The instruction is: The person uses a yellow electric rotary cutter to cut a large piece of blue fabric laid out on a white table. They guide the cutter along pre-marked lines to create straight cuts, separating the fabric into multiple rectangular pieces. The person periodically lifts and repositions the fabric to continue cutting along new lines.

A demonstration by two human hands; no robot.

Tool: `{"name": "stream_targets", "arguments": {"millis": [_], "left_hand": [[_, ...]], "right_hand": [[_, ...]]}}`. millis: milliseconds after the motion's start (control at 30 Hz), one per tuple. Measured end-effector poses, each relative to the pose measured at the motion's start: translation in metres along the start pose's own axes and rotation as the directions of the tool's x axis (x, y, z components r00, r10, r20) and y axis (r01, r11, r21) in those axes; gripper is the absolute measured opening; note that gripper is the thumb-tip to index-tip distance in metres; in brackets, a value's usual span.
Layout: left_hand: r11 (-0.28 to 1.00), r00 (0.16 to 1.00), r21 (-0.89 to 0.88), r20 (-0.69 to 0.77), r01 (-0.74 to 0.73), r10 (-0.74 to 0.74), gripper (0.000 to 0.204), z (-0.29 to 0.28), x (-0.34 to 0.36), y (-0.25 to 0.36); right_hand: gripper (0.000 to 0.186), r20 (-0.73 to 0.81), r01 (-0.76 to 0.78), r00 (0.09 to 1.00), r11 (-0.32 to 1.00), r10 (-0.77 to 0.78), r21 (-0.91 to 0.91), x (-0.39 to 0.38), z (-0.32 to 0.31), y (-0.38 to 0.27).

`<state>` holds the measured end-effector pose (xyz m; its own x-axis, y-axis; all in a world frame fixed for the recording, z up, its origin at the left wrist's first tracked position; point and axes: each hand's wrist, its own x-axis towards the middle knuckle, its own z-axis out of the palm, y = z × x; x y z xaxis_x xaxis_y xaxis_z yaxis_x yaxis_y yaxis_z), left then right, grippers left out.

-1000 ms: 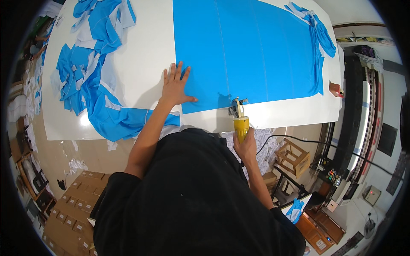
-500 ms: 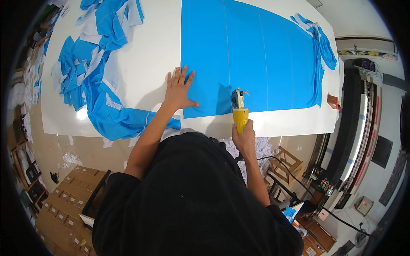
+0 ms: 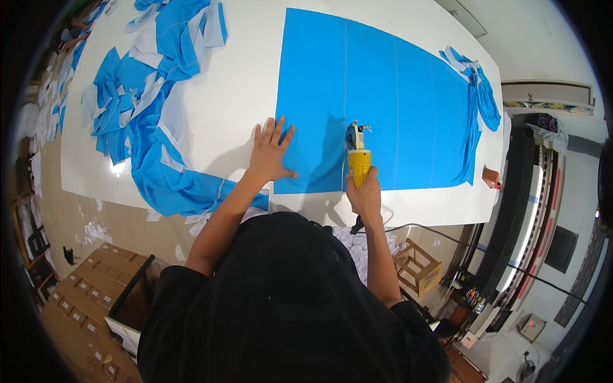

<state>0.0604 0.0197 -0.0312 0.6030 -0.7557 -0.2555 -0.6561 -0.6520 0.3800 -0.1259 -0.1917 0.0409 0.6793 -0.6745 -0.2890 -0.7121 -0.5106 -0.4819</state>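
A large blue fabric sheet (image 3: 377,76) lies flat on the white table, marked with several thin pale lines running away from me. My right hand (image 3: 366,196) is wrapped round the yellow body of an electric rotary cutter (image 3: 359,159). Its round blade is on the sheet at the leftmost pale line, a short way in from the near edge. A thin dark line shows between the blade and that edge. My left hand (image 3: 271,153) rests with fingers spread over the sheet's left edge, partly on the bare tabletop.
Crumpled blue and white fabric (image 3: 172,185) is heaped on the left of the table (image 3: 242,70). More bunched fabric (image 3: 476,83) lies at the right end, near a small reddish-brown object (image 3: 491,178). The black cord (image 3: 440,235) trails right. Cardboard boxes (image 3: 83,300) and a wooden stool (image 3: 418,265) stand below.
The cutter in my right hand has moved farther in from the near edge, along the pale line. My left hand stays spread at the sheet's left edge. The whole view has shifted slightly.
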Motion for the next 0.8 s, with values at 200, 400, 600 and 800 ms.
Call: {"name": "stream_targets", "arguments": {"millis": [200,400,600,800], "left_hand": [[1.000,0.999,-0.002,-0.033,-0.007,0.007,0.139,0.004,0.000,-0.002],[1.000,0.999,-0.017,-0.039,-0.006,0.005,0.138,0.001,0.000,-0.002],[0.999,0.997,-0.037,-0.071,-0.015,0.012,0.139,0.001,-0.001,-0.002],[0.998,0.998,-0.068,-0.063,-0.010,0.006,0.137,-0.007,-0.001,0.000]], "right_hand": [[0.047,-0.013,0.045,0.999,0.999,-0.045,0.004,0.038,-0.002,-0.013],[0.049,0.003,0.010,1.000,0.999,-0.010,0.049,0.079,-0.006,-0.035],[0.049,-0.037,0.083,0.996,0.996,-0.083,0.005,0.125,0.000,-0.041],[0.050,-0.045,0.098,0.994,0.995,-0.097,0.028,0.170,-0.002,-0.059]]}}
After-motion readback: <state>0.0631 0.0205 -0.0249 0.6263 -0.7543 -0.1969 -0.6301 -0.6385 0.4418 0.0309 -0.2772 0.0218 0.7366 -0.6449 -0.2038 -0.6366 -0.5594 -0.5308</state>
